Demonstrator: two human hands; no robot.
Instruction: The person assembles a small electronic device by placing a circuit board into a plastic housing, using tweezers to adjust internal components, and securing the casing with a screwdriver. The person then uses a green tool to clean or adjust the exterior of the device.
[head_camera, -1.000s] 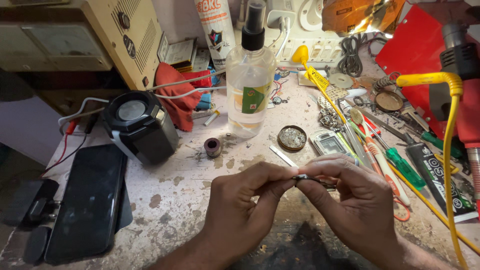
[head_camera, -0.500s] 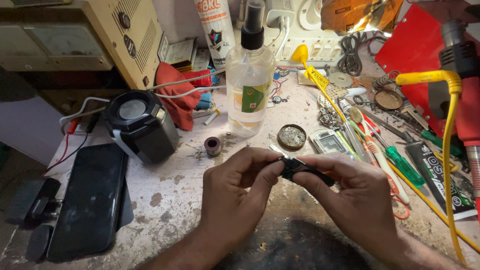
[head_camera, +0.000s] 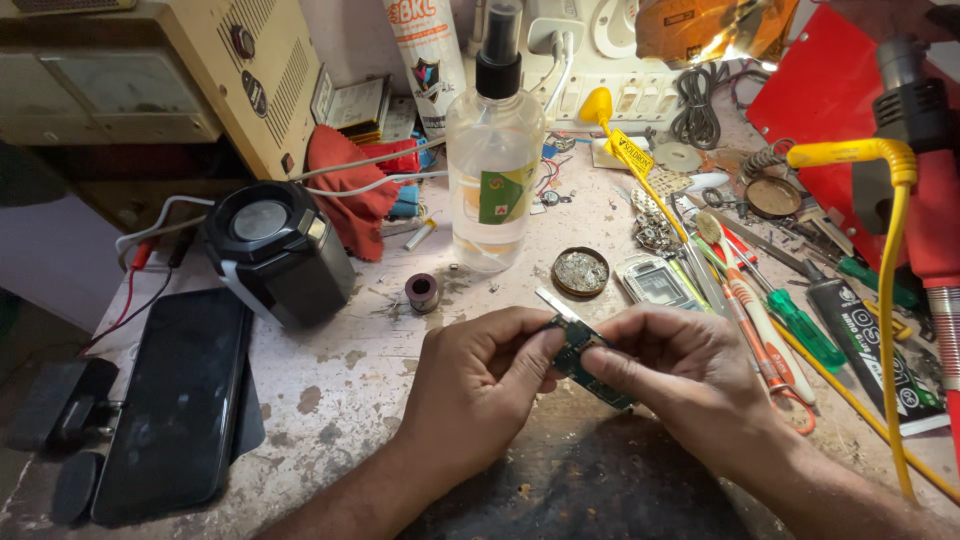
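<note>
Moved: small dark green circuit board (head_camera: 590, 362) now tilted flat, face showing, no longer edge-on.
Left hand (head_camera: 482, 385): pinching its left end.
Right hand (head_camera: 680, 375): pinching its right end.

Circuit board (head_camera: 590, 365): dark green. Spray bottle (head_camera: 494, 165): clear, black cap, green-yellow label. Cloth (head_camera: 350, 185): red. Phone (head_camera: 180, 400): black. Screwdriver (head_camera: 800, 325) handle: green. Cable (head_camera: 890, 270): yellow. Benchtop (head_camera: 330, 370): off-white, brown-speckled.

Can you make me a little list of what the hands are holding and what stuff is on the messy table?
left hand: pinches one end of the small circuit board
right hand: grips the board's other end
spray bottle: upright, behind the hands
black speaker: left of the bottle
dark phone: flat, far left
screwdrivers: lying at right
workbench: pale, stained
</note>
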